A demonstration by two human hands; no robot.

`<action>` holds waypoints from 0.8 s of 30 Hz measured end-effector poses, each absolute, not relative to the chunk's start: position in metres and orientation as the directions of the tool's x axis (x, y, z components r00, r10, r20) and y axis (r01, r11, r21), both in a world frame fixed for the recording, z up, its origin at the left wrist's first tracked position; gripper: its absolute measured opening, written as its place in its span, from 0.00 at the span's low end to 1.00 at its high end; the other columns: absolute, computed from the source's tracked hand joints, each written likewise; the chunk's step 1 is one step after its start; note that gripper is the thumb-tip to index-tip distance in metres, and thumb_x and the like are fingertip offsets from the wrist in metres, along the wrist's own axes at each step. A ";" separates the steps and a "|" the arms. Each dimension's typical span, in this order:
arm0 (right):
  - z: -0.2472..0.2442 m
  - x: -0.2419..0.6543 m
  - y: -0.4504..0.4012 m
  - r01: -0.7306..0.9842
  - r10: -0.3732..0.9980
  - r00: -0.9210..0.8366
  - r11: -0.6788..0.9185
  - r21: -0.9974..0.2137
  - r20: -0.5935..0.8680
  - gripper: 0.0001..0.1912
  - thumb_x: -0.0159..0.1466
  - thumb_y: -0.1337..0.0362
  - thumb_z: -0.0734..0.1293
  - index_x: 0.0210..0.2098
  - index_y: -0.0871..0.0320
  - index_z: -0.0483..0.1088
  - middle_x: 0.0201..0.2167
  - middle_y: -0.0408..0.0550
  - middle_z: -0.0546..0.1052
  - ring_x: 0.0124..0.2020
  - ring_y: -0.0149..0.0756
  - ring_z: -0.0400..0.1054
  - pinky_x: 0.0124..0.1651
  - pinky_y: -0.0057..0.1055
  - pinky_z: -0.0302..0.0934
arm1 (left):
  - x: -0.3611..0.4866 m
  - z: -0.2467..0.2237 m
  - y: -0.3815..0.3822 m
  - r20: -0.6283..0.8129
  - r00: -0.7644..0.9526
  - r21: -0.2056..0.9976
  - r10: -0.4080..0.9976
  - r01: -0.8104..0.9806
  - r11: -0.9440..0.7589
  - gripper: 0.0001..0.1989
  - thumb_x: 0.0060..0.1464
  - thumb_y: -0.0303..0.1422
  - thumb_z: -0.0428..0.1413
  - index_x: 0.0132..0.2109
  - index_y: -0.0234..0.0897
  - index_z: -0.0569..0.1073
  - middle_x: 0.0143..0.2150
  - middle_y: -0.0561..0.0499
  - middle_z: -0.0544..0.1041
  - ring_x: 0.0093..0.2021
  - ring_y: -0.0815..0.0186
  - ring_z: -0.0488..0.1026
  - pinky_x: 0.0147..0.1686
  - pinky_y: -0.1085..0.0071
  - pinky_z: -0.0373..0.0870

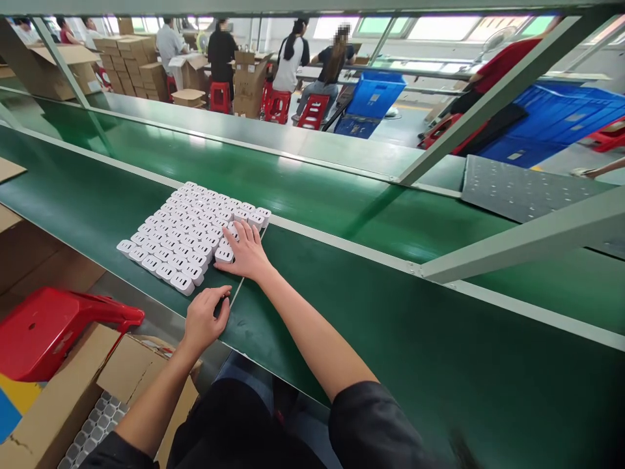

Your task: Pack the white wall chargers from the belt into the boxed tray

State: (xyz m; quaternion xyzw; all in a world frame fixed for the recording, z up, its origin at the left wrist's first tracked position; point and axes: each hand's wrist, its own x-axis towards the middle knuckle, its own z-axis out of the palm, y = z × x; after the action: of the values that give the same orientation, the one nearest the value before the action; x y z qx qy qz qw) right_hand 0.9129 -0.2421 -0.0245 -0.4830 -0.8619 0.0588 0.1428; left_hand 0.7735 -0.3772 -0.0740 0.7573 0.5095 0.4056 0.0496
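A tight block of white chargers (pixel 168 238) with dark slots on top stands in rows on the green work surface (pixel 390 326). My right hand (pixel 248 253) lies over a few chargers (pixel 224 255) on the block's right side. Its fingers are spread and touch their tops and edges, the thumb at the near end. My left hand (pixel 208 316) hovers at the surface's near edge, right of the block's closest corner. The thumb and bent fingers are apart, and I see nothing held between them. A thin pale line crosses the green surface between the hands.
Below the near edge, an open carton (pixel 63 410) holds several rows of similar pieces beside a red stool (pixel 53 329). Slanted metal posts (pixel 527 231) rise beyond the pale rail (pixel 336 244). People sit farther back near blue crates (pixel 374 94) and stacked cartons (pixel 131 62).
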 end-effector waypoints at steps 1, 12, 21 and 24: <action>-0.026 0.914 -0.247 0.813 0.850 -0.485 0.525 -0.251 0.206 0.51 0.57 0.42 0.70 0.70 0.61 0.52 0.71 0.65 0.49 0.73 0.60 0.36 0.72 0.56 0.30 | 0.774 -0.073 -0.377 0.571 0.133 0.495 0.810 0.731 -0.470 0.14 0.63 0.28 0.49 0.54 0.39 0.69 0.46 0.46 0.77 0.46 0.63 0.76 0.47 0.65 0.75; -0.037 0.966 -0.247 0.558 0.755 -0.633 0.597 -0.576 0.170 0.59 0.56 0.54 0.71 0.73 0.53 0.29 0.74 0.57 0.34 0.75 0.50 0.27 0.72 0.53 0.34 | 0.809 -0.036 -0.344 0.612 0.088 0.354 0.786 0.858 -0.373 0.32 0.57 0.27 0.54 0.66 0.33 0.54 0.68 0.28 0.53 0.70 0.43 0.53 0.61 0.45 0.63; -0.051 0.979 -0.231 0.437 0.791 -0.510 0.576 -0.691 0.338 0.49 0.52 0.71 0.62 0.72 0.62 0.44 0.71 0.58 0.50 0.73 0.44 0.41 0.73 0.48 0.41 | 0.826 -0.023 -0.292 0.350 0.023 0.185 0.937 0.978 -0.093 0.38 0.58 0.39 0.57 0.69 0.29 0.52 0.63 0.23 0.62 0.58 0.39 0.68 0.45 0.49 0.75; -0.052 0.967 -0.221 0.483 0.801 -0.507 0.569 -0.665 0.318 0.48 0.51 0.74 0.61 0.71 0.61 0.47 0.72 0.57 0.50 0.73 0.43 0.40 0.73 0.47 0.40 | 0.828 -0.027 -0.288 0.383 -0.011 0.183 0.924 0.981 -0.065 0.36 0.58 0.37 0.56 0.68 0.29 0.55 0.62 0.26 0.65 0.57 0.41 0.69 0.44 0.52 0.76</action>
State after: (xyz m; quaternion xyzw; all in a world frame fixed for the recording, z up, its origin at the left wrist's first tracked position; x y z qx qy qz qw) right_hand 0.9668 -0.2211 -0.0521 -0.3872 -0.8293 0.2560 0.3110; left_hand 0.8280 -0.2875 -0.0267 0.6999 0.6803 0.2062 -0.0693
